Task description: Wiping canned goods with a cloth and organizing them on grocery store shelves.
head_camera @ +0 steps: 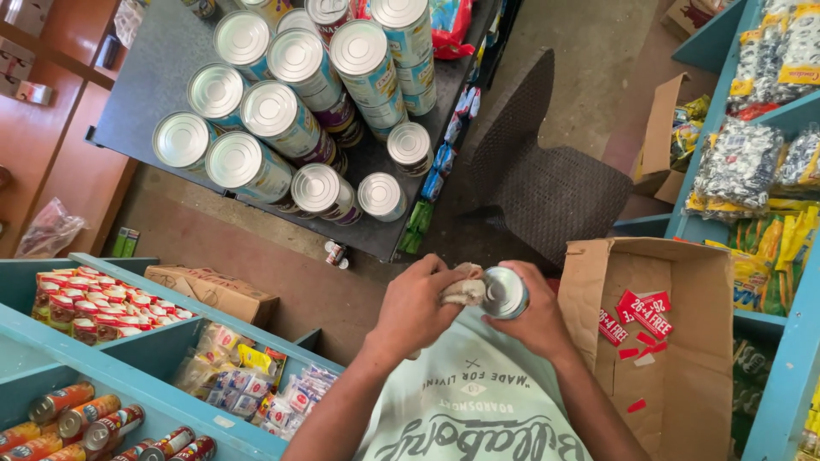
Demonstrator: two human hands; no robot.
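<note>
The right hand is closed around a small metal tin, its shiny round lid facing up, held above the lap; the left hand pinches a crumpled pale cloth against the tin's side. Just right of the grip stands an open brown cardboard box. Beyond, a woven dark chair, then a grey table crowded with smooth-lidded cans.

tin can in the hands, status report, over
Right hand grips a small tin can, shiny end up. Left hand presses a pale cloth against its side. Open cardboard box close on the right; nothing blocking.
</note>
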